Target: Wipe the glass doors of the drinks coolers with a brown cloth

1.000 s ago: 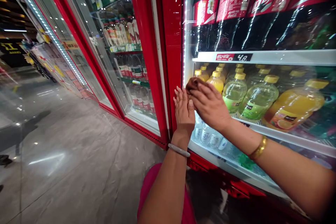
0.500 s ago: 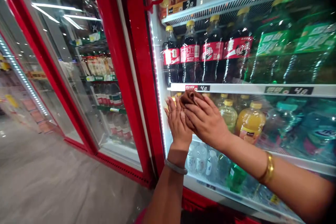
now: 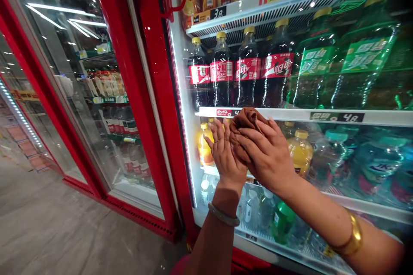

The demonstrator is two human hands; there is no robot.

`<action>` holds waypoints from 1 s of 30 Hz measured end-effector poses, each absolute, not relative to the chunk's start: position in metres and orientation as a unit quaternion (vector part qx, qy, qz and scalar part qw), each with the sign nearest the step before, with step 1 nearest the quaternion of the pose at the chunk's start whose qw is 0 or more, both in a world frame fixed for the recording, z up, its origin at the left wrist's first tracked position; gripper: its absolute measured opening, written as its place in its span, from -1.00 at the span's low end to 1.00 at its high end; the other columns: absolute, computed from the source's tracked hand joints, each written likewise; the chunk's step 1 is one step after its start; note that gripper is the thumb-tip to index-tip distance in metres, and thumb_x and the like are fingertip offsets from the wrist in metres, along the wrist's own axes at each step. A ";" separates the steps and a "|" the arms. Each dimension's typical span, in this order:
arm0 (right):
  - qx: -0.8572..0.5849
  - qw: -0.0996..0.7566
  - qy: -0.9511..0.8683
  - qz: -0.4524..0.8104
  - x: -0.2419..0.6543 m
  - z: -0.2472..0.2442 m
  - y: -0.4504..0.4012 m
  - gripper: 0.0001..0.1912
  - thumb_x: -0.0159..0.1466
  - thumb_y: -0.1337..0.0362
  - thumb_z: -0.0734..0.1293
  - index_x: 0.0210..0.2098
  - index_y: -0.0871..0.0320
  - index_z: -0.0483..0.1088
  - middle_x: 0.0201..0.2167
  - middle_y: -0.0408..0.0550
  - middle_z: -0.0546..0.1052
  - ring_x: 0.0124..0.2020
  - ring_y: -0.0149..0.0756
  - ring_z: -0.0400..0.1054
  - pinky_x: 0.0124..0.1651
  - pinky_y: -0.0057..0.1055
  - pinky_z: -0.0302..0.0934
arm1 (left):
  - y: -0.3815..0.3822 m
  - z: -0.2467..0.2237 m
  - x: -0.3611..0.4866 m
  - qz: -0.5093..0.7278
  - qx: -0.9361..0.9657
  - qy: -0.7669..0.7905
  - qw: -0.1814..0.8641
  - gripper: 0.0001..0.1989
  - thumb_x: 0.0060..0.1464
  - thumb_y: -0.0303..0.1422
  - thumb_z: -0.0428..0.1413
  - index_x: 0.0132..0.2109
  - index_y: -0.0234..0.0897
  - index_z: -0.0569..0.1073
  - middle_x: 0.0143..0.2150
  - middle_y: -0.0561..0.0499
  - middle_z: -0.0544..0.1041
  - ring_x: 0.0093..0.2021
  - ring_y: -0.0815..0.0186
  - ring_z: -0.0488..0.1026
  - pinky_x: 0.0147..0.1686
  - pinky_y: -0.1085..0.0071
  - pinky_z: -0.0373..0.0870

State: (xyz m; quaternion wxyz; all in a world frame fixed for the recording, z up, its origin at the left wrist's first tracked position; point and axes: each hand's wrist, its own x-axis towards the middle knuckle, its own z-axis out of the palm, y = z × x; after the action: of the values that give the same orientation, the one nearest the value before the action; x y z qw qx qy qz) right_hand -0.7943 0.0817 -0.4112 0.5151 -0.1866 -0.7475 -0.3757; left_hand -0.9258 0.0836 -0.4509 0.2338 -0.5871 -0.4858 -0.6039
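A crumpled brown cloth (image 3: 247,126) lies bunched under my right hand (image 3: 269,154), whose fingers bend over it in front of the lit drinks cooler. A gold bracelet circles that wrist. Beside it, my left hand (image 3: 227,152) has its fingers spread, its edge touching the cloth and my right hand; a grey bangle is on this wrist. Both hands are just below the shelf edge (image 3: 284,114) with price tags. Dark cola bottles (image 3: 248,71) with red labels stand above them, and a yellow juice bottle (image 3: 204,146) shows left of my left hand.
Green bottles (image 3: 316,62) fill the right of the cola shelf. Blue-capped bottles (image 3: 380,167) stand lower right. The cooler's red frame (image 3: 164,94) rises at the left, beside another glass-fronted cooler (image 3: 109,137). Grey floor (image 3: 80,236) shows at lower left.
Both hands and the cloth have shifted right relative to the cooler, uncovering the yellow juice bottle at the left. The camera view has also shifted.
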 end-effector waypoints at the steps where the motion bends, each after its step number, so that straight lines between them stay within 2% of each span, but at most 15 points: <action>1: -0.190 0.511 -0.750 -0.373 -0.787 -0.416 0.080 -0.61 0.35 0.30 0.37 0.17 0.01 0.45 0.11 -0.09 0.60 0.33 -0.05 0.29 0.51 0.16 0.09 | 0.083 -0.452 -0.921 -0.601 -0.589 -0.487 0.233 -0.37 0.45 -0.34 -0.31 0.58 -0.10 -0.18 0.62 0.01 -0.16 0.61 0.19 -0.27 0.54 -0.03 -0.48; 7: -0.202 0.540 -0.713 -0.399 -0.743 -0.413 0.080 -0.60 0.28 0.30 0.45 0.12 0.05 0.47 0.06 0.02 0.61 0.28 0.05 0.31 0.47 0.23 0.11 | 0.082 -0.453 -0.900 -0.587 -0.591 -0.502 0.230 -0.32 0.43 -0.34 -0.23 0.57 -0.09 -0.29 0.62 0.04 -0.25 0.61 0.15 -0.30 0.53 -0.06 -0.54; 9: -0.218 0.556 -0.703 -0.385 -0.749 -0.407 0.081 -0.58 0.29 0.28 0.45 0.13 0.06 0.47 0.09 0.04 0.59 0.29 0.09 0.28 0.48 0.26 0.09 | 0.084 -0.453 -0.895 -0.589 -0.596 -0.490 0.241 -0.31 0.42 -0.34 -0.21 0.57 -0.05 -0.26 0.62 0.05 -0.23 0.60 0.13 -0.29 0.53 -0.07 -0.55; 12: -0.224 0.563 -0.707 -0.365 -0.762 -0.410 0.080 -0.56 0.33 0.30 0.39 0.20 0.02 0.44 0.10 0.01 0.58 0.32 0.05 0.25 0.49 0.23 0.08 | 0.087 -0.453 -0.890 -0.590 -0.597 -0.480 0.256 -0.32 0.42 -0.32 -0.21 0.58 -0.06 -0.24 0.61 0.03 -0.15 0.61 0.14 -0.27 0.53 -0.06 -0.56; 17: -0.220 0.559 -0.711 -0.367 -0.738 -0.437 0.079 -0.27 0.29 0.41 0.42 0.39 -0.11 0.25 0.10 -0.05 0.58 0.33 0.01 0.27 0.50 0.20 0.09 | 0.084 -0.445 -0.879 -0.591 -0.592 -0.490 0.245 -0.35 0.44 -0.35 -0.27 0.57 -0.02 -0.23 0.62 0.09 -0.21 0.60 0.16 -0.29 0.53 -0.07 -0.56; 21: -0.276 0.664 -0.623 -0.309 -0.706 -0.435 0.074 -0.16 0.24 0.38 0.47 0.40 -0.29 0.19 0.34 -0.05 0.38 0.33 0.17 0.29 0.49 0.34 0.04 | 0.076 -0.440 -0.857 -0.570 -0.635 -0.468 0.231 -0.31 0.42 -0.34 -0.21 0.57 0.02 -0.29 0.61 0.11 -0.19 0.60 0.10 -0.25 0.53 -0.11 -0.52; 23: -0.294 0.686 -0.601 -0.285 -0.701 -0.429 0.072 -0.22 0.24 0.37 0.46 0.35 -0.32 0.25 0.35 -0.05 0.35 0.34 0.23 0.28 0.48 0.40 -0.01 | 0.075 -0.441 -0.846 -0.552 -0.660 -0.456 0.227 -0.27 0.41 -0.34 -0.16 0.57 0.02 -0.32 0.61 0.12 -0.19 0.60 0.06 -0.23 0.54 -0.12 -0.48; 26: -0.276 0.648 -0.642 -0.304 -0.703 -0.428 0.072 -0.37 0.23 0.39 0.48 0.21 -0.25 0.40 0.18 -0.03 0.51 0.34 0.28 0.26 0.44 0.47 0.00 | 0.078 -0.446 -0.836 -0.551 -0.658 -0.450 0.246 -0.27 0.39 -0.34 -0.17 0.57 0.00 -0.30 0.60 0.13 -0.20 0.60 0.05 -0.23 0.54 -0.12 -0.50; 30: -0.231 0.619 -0.684 -0.310 -0.697 -0.441 0.073 -0.58 0.25 0.36 0.46 0.05 -0.14 0.47 0.00 -0.02 0.60 0.31 0.17 0.27 0.44 0.36 0.10 | 0.081 -0.446 -0.836 -0.551 -0.646 -0.450 0.276 -0.30 0.39 -0.35 -0.22 0.57 -0.02 -0.26 0.61 0.16 -0.23 0.60 0.11 -0.26 0.54 -0.05 -0.59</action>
State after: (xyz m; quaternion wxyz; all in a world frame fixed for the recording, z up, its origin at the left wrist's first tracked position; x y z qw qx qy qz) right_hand -0.6972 0.0733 -0.4413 0.6190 -0.2305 -0.6839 -0.3096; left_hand -0.8361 0.0808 -0.4465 0.2763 -0.6457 -0.4504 -0.5512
